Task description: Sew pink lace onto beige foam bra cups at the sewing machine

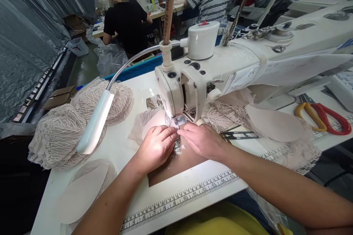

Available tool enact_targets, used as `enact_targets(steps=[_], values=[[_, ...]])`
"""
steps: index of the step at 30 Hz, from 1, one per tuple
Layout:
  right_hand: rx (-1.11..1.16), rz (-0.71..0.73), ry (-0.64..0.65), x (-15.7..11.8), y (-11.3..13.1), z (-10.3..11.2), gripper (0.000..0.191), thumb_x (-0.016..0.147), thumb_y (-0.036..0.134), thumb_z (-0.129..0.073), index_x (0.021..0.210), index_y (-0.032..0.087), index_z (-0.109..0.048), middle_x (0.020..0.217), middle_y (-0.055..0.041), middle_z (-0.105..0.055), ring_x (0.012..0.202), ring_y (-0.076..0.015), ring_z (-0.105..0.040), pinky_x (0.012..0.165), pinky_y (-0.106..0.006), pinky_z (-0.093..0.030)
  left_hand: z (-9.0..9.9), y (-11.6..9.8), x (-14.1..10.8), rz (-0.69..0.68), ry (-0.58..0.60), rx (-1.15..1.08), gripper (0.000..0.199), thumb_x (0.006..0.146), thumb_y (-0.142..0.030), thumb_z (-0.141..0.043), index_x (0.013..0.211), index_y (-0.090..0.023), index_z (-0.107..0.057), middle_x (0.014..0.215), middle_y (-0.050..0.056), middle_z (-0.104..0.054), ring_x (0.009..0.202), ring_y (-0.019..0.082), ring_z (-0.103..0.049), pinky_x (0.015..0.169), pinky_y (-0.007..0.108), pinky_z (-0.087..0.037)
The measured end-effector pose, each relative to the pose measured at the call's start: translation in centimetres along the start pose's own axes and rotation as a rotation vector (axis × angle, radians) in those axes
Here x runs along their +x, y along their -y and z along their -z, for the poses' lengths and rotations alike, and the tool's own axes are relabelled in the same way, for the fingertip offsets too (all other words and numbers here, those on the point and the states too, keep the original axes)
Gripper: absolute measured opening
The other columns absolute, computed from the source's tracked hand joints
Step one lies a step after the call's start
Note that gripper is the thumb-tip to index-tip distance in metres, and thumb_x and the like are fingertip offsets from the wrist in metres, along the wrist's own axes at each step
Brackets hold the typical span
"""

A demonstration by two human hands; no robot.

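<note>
A pale bra cup [152,124] with lace at its edge lies under the needle end of a white sewing machine [173,95]. My left hand [158,147] is closed at the cup's near edge, with fingers bent and pressed together. From the other side, my right hand [202,140] pinches the same edge close to the needle, its fingertips almost meeting the left ones. The bit of fabric between the fingertips is mostly hidden. Both hands rest over a brown sheet [165,173] taped to the machine bed.
Stacked lace cups [59,136] and a single cup [82,191] lie at left. A lamp [95,125] hangs over them. At right are another cup [270,123], black tweezers [241,135] and red-and-yellow-handled scissors [331,118]. A ruler strip [182,203] runs along the front edge. Two people sit beyond.
</note>
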State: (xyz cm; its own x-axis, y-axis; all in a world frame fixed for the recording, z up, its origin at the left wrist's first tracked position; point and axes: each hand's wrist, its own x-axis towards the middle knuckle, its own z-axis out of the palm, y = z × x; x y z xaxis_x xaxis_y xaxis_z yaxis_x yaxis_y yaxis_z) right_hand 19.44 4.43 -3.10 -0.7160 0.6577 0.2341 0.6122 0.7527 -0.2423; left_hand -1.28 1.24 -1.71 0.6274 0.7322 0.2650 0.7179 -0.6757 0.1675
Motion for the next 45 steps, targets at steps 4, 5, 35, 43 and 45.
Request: enact_targets(steps=[4,5,35,43,45], values=[[-0.015,-0.007,0.06,0.0,0.1,0.0,0.027,0.088,0.011,-0.045,0.106,0.017,-0.063,0.089,-0.0037,-0.061,0.066,-0.0128,-0.045,0.059,-0.027,-0.028,-0.3,-0.1,-0.1,0.017,0.045,0.01,0.027,0.093,-0.021,-0.044,0.113,-0.017,-0.061,0.119,0.009,-0.064,0.101,0.023,-0.056,0.084,0.039,-0.048],[-0.022,-0.01,0.066,0.0,0.2,0.0,0.027,0.088,0.011,-0.045,0.106,0.017,-0.063,0.089,-0.0039,-0.061,0.066,-0.0129,-0.045,0.059,-0.027,-0.028,-0.4,-0.1,-0.1,0.024,0.054,0.016,0.028,0.093,-0.022,-0.043,0.113,-0.017,-0.061,0.119,0.008,-0.064,0.101,0.023,-0.056,0.084,0.039,-0.048],[-0.089,-0.09,0.026,0.3,0.1,0.0,0.033,0.086,0.012,-0.044,0.11,0.02,-0.066,0.084,-0.0038,-0.064,0.065,-0.0144,-0.048,0.06,-0.028,-0.031,-1.2,1.7,0.6,0.134,0.042,0.073,0.039,0.091,-0.029,-0.043,0.125,-0.015,-0.055,0.128,0.013,-0.057,0.112,0.029,-0.051,0.092,0.047,-0.045],[-0.067,-0.089,0.035,0.3,0.2,0.3,0.034,0.087,0.013,-0.044,0.112,0.021,-0.066,0.082,-0.0026,-0.063,0.063,-0.0134,-0.048,0.057,-0.028,-0.03,-1.4,2.3,0.4,0.265,-0.012,0.114,0.037,0.091,-0.032,-0.043,0.121,-0.017,-0.057,0.119,0.014,-0.06,0.116,0.031,-0.047,0.096,0.049,-0.039],[-0.07,-0.085,0.03,0.3,0.2,0.3,0.033,0.087,0.012,-0.044,0.111,0.02,-0.066,0.082,-0.0029,-0.063,0.063,-0.0133,-0.047,0.058,-0.028,-0.03,-1.3,2.5,0.4,0.294,-0.022,0.12,0.037,0.091,-0.033,-0.043,0.12,-0.016,-0.057,0.119,0.014,-0.059,0.119,0.032,-0.045,0.097,0.049,-0.039]])
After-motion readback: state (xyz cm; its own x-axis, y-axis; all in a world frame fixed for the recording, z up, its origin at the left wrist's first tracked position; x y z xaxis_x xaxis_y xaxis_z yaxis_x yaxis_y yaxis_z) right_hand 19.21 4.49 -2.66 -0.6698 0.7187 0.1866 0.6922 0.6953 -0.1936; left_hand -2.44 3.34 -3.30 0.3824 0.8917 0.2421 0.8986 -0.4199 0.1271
